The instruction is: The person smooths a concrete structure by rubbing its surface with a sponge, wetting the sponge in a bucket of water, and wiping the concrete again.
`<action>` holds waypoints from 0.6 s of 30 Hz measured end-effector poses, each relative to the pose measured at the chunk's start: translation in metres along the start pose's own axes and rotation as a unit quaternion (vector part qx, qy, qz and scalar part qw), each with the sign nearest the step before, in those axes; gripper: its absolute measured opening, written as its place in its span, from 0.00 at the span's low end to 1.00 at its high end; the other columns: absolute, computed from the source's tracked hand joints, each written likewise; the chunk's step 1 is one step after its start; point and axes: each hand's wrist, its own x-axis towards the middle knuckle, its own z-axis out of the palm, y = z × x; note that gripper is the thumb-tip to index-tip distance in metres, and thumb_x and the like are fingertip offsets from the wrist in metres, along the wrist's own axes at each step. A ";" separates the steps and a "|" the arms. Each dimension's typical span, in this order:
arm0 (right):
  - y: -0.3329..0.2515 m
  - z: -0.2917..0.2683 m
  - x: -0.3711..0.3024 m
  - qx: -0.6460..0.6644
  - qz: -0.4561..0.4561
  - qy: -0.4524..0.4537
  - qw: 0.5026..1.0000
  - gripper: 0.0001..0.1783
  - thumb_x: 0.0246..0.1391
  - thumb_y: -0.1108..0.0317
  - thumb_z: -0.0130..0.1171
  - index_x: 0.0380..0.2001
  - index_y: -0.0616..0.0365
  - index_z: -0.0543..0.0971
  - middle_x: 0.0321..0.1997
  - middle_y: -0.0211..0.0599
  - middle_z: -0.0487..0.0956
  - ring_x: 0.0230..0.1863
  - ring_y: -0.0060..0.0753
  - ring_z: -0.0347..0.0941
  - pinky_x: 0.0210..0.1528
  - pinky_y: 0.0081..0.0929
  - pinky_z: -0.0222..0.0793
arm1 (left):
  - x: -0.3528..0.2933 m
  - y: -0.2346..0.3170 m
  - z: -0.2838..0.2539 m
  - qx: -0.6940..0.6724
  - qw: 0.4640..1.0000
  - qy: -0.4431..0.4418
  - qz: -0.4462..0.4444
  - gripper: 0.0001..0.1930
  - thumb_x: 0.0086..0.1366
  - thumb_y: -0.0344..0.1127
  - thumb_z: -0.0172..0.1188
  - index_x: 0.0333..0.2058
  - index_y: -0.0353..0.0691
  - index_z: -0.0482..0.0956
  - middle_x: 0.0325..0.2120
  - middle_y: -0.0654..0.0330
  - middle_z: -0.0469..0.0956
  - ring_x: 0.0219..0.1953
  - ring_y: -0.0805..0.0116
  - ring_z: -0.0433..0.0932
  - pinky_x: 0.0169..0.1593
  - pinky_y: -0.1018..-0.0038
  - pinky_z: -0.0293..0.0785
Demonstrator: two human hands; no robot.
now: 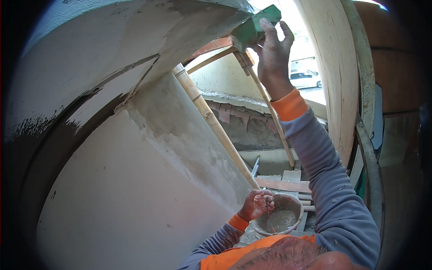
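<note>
My right hand [275, 60] is raised high, thumb and fingers gripping a green block [252, 29] whose exact kind I cannot make out. The block touches the end of the grey plastered overhang [198, 22], by its lower edge. Low down, my left hand [259, 204] is curled, palm turned up, over the left rim of a round bucket [294, 204]. Whatever its fingers hold, if anything, is too small to name. Thin wet strands hang below this hand. Greyish, wet-looking material lies in the bucket.
A bamboo pole [209, 118] slants from the overhang down toward the bucket, beside a plastered wall [121, 180]. A thinner wooden prop [272, 114] stands beyond. Planks [283, 185] lie behind the bucket. At right rises a thick wooden post [335, 67]; outside is a white vehicle [306, 79].
</note>
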 end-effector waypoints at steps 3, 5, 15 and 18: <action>0.019 0.019 -0.015 -0.040 -0.202 -0.082 0.975 0.18 0.62 0.69 0.52 0.55 0.50 0.67 0.54 0.49 0.67 0.56 0.33 0.62 0.46 0.35 0.72 | 0.003 -0.003 0.005 -0.013 1.000 -0.012 0.003 0.23 0.62 0.50 0.49 0.45 0.36 0.75 0.39 0.49 0.77 0.41 0.57 0.75 0.52 0.62 0.69; -0.004 0.058 -0.062 -0.019 -0.056 -0.081 0.995 0.28 0.58 0.67 0.58 0.58 0.57 0.60 0.52 0.48 0.67 0.51 0.33 0.66 0.45 0.35 0.72 | 0.004 -0.002 0.006 -0.009 1.000 -0.002 0.006 0.23 0.62 0.50 0.49 0.45 0.36 0.75 0.39 0.49 0.77 0.42 0.56 0.75 0.52 0.63 0.69; -0.086 0.007 -0.023 -0.239 -0.152 -0.231 0.931 0.30 0.58 0.58 0.54 0.60 0.63 0.64 0.43 0.40 0.73 0.43 0.28 0.73 0.47 0.26 0.72 | -0.009 -0.001 0.002 -0.011 1.000 0.008 0.027 0.23 0.62 0.50 0.49 0.45 0.36 0.75 0.40 0.48 0.77 0.40 0.57 0.76 0.53 0.62 0.69; -0.096 -0.002 0.063 -0.365 -0.086 -0.270 0.887 0.27 0.58 0.60 0.53 0.57 0.66 0.69 0.45 0.40 0.78 0.43 0.29 0.74 0.48 0.25 0.70 | -0.010 -0.004 0.000 0.000 1.000 0.013 0.026 0.23 0.62 0.50 0.50 0.45 0.36 0.75 0.39 0.49 0.77 0.40 0.57 0.76 0.53 0.61 0.69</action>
